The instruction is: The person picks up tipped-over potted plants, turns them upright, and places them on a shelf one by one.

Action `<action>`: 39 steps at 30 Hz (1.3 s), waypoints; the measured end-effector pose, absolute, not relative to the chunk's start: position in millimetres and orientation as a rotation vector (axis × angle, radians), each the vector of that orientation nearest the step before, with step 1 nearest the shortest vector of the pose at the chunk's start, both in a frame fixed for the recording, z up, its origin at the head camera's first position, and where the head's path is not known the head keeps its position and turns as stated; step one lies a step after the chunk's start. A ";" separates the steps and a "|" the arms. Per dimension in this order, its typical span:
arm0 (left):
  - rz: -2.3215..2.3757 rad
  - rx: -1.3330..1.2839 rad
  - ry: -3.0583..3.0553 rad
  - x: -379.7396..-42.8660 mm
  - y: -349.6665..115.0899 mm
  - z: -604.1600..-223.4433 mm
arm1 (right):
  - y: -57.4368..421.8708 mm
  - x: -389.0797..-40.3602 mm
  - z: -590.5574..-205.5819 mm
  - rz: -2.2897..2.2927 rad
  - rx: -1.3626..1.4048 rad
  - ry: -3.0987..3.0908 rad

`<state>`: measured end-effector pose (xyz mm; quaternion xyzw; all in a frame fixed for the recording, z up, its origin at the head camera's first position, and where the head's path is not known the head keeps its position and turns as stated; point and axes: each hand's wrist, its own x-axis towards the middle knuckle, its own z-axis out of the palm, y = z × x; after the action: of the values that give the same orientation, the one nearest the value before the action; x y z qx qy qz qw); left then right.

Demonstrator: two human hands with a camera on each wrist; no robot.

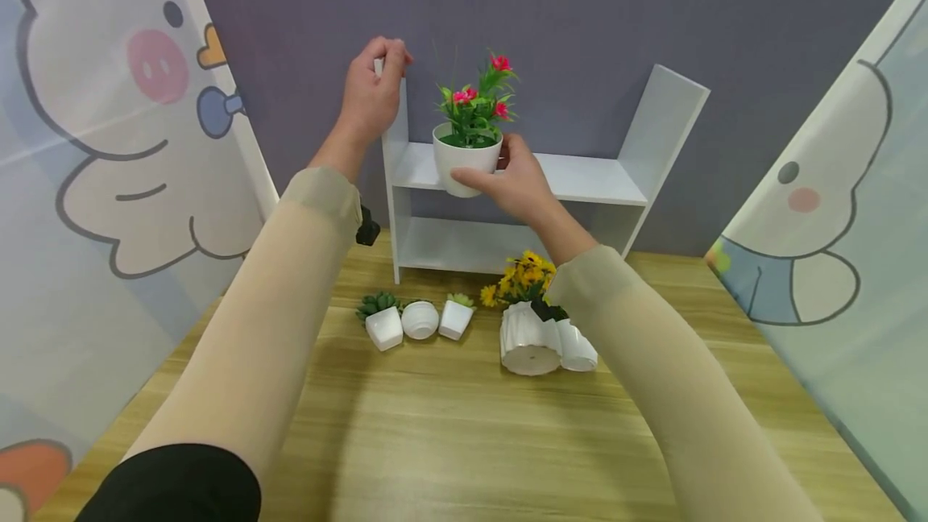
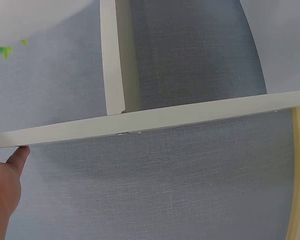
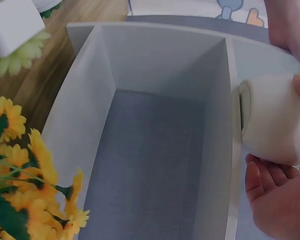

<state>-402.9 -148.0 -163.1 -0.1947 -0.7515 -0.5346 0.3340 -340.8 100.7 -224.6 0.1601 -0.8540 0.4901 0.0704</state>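
Note:
In the head view my right hand (image 1: 524, 188) holds a white flowerpot (image 1: 464, 161) with an artificial plant of pink-red flowers (image 1: 474, 107). The pot overlaps the front of the upper board of a white two-tier shelf (image 1: 589, 178). From the right wrist, the pot's base (image 3: 246, 107) shows right at that board's edge, with fingers and thumb around its side. My left hand (image 1: 373, 87) grips the top end of the shelf's left side panel (image 1: 395, 131). In the left wrist view, a thumb and fingertip (image 2: 19, 159) meet the panel's edge (image 2: 70, 131).
On the wooden table (image 1: 413, 425), several small white pots with succulents (image 1: 384, 329) lie tipped over before the shelf. A ribbed white pot (image 1: 531, 341) with yellow flowers (image 1: 525, 276) lies at right, beside another white pot (image 1: 577, 347). Cartoon-printed curtains (image 1: 805, 264) flank the table.

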 end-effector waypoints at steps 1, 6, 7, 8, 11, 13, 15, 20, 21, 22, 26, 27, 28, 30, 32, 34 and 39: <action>-1.399 -0.505 -1.963 -402.5 -148.0 -163.0 | 99.3 -342.7 -224.3 1.471 0.483 -2.571; -1.410 -0.498 -1.957 -400.9 -148.0 -163.6 | 93.8 -352.6 -223.7 1.456 0.488 -2.588; -1.410 -0.499 -1.955 -401.0 -148.1 -164.2 | 93.2 -354.7 -224.2 1.458 0.489 -2.590; -1.413 -0.499 -1.953 -401.1 -148.3 -165.0 | 92.6 -356.7 -224.9 1.461 0.490 -2.591; -1.406 -0.502 -1.955 -401.0 -148.8 -166.4 | 90.4 -362.0 -226.6 1.476 0.485 -2.590; -1.399 -0.513 -1.957 -400.8 -148.9 -165.7 | 88.2 -364.8 -226.4 1.481 0.473 -2.584; -1.390 -0.524 -1.956 -400.2 -148.9 -164.1 | 85.2 -367.5 -225.3 1.486 0.463 -2.577; -1.391 -0.509 -1.962 -398.5 -149.1 -161.7 | 79.5 -373.2 -223.0 1.461 0.457 -2.584; -1.389 -0.503 -1.964 -398.3 -149.0 -161.7 | 78.9 -373.9 -222.6 1.452 0.456 -2.592; -1.389 -0.500 -1.964 -398.3 -149.0 -161.8 | 78.4 -374.5 -222.2 1.439 0.453 -2.602; -1.391 -0.506 -1.960 -399.1 -147.4 -162.9 | 76.9 -376.5 -220.1 1.412 0.435 -2.627; -1.392 -0.511 -1.957 -399.5 -146.8 -163.2 | 76.5 -377.0 -219.6 1.413 0.432 -2.631; -1.394 -0.513 -1.960 -399.8 -146.2 -163.4 | 76.3 -377.6 -219.3 1.418 0.433 -2.629; -1.400 -0.510 -1.966 -400.0 -145.2 -164.1 | 75.7 -379.0 -219.8 1.436 0.442 -2.622; -1.400 -0.510 -1.971 -400.0 -144.9 -164.9 | 75.1 -380.6 -221.4 1.466 0.454 -2.609; -1.405 -0.504 -1.978 -399.5 -144.9 -165.4 | 74.6 -382.0 -223.7 1.497 0.464 -2.594; -1.426 -0.511 -1.951 -398.0 -147.2 -164.2 | 72.2 -384.6 -225.4 1.548 0.490 -2.577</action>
<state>-398.0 -147.2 -164.2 -0.1954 -0.7457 -0.5452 0.3294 -384.6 72.2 -225.4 0.1606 -0.8450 0.5077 0.0480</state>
